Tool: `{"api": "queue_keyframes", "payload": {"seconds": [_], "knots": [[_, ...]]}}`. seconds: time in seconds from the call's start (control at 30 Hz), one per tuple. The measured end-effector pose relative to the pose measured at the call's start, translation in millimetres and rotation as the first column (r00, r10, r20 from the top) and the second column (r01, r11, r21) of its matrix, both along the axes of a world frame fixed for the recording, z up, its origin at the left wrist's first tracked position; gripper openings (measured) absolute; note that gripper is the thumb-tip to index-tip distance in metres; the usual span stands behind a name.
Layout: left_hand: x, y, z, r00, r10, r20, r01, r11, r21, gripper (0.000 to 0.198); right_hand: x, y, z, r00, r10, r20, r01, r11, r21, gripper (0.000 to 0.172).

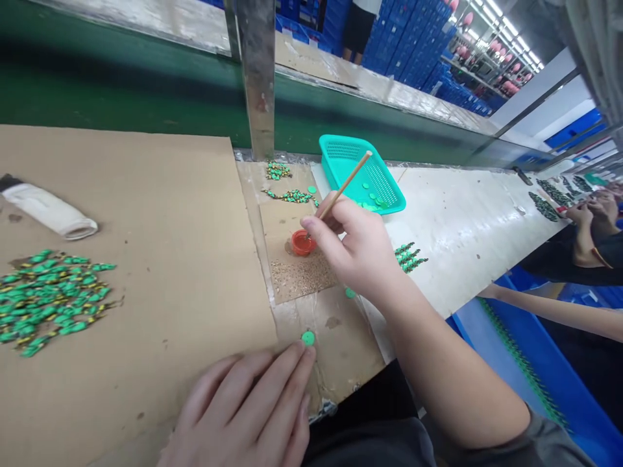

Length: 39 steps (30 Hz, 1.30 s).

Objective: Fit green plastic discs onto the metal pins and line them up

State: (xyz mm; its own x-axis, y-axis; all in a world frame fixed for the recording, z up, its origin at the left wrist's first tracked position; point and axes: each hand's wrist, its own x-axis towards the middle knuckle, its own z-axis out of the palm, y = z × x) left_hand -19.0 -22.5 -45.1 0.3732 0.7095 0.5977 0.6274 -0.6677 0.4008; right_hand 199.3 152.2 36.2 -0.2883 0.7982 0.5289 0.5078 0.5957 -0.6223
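Observation:
My right hand [357, 243] is closed around a slim wooden stick [348, 181], which tilts up toward the back. Its lower tip is at a small red cup [302, 242] with red liquid inside; I cannot make out the tip's shape. My left hand [248, 408] rests low on the cardboard, fingers close together, the fingertips pinching the edge of a small round green disc [308, 338]. Another green disc [350, 293] lies under my right wrist. Just right of that wrist sit several green-and-dark beaded pieces [411, 258] in a row.
A turquoise basket [396, 202] holding green discs stands behind my right hand. Small green-and-black pieces [277, 170] lie at the back, and a larger heap [48, 298] at left near a white tube [53, 211]. A metal post [260, 84] rises behind. Co-workers' arms [559, 308] are at right.

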Motion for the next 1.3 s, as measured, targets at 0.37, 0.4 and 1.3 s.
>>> {"api": "queue_keyframes", "payload": {"seconds": [0.37, 0.4, 1.3], "knots": [[0.4, 2.6, 3.0, 0.999, 0.009, 0.038, -0.009, 1.000, -0.008, 0.034, 0.1, 1.1, -7.0, 0.998, -0.003, 0.060, 0.005, 0.999, -0.042, 0.037], [0.5, 2.4, 2.8, 0.999, 0.013, 0.044, -0.013, 1.000, -0.004, 0.035, 0.0, 1.5, -8.0, 0.999, 0.002, 0.054, 0.000, 0.999, -0.037, 0.037], [-10.9, -16.8, 8.8, 0.990, -0.025, -0.138, 0.001, 0.985, -0.170, 0.038, 9.5, -127.5, -37.9, 0.992, 0.085, -0.091, -0.084, 0.996, 0.010, 0.021]]}}
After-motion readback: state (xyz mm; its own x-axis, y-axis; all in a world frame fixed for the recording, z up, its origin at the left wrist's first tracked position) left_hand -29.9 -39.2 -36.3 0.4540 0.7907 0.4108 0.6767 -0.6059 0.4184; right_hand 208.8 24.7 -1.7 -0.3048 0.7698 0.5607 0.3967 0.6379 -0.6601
